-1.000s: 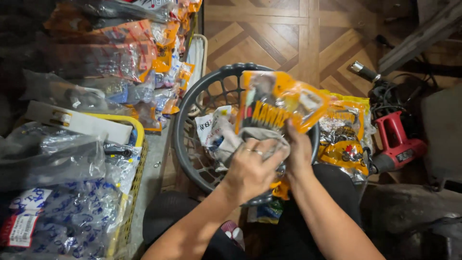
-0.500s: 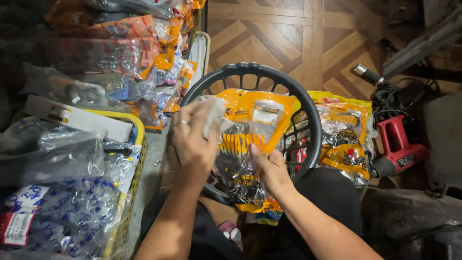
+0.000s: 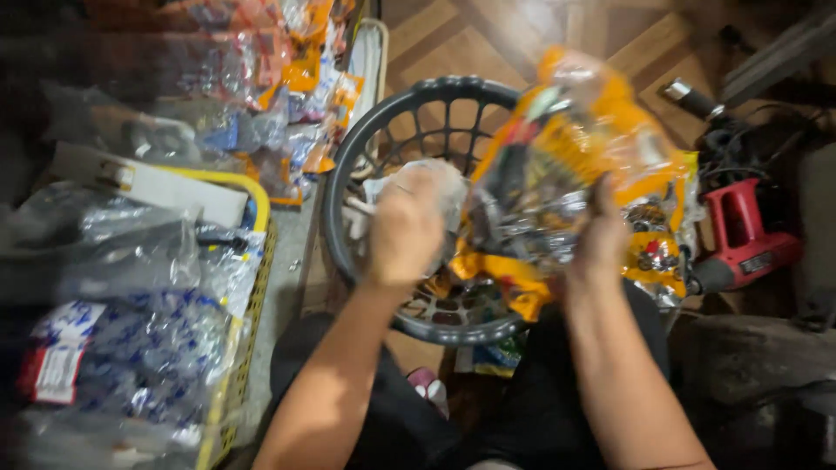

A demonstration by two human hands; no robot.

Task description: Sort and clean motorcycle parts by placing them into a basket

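Observation:
A round dark grey plastic basket (image 3: 366,148) with a slotted wall stands on the floor in front of my knees. My left hand (image 3: 405,228) is over its middle, closed on a clear crinkled plastic packet (image 3: 444,187). My right hand (image 3: 605,231) grips the lower right edge of a large orange and clear bag of packets (image 3: 566,165), held tilted above the basket's right side. The view is blurred by motion, so the bag's contents are unclear.
A yellow wire basket (image 3: 248,287) full of clear and blue-printed bags sits at the left. Orange snack packets (image 3: 287,70) are piled at the top left. A red power drill (image 3: 740,239) and cables lie on the wooden floor at the right.
The orange bag has been lifted and swung up to the right above the basket. My left hand moved in from the basket's left rim to its middle with the clear packet.

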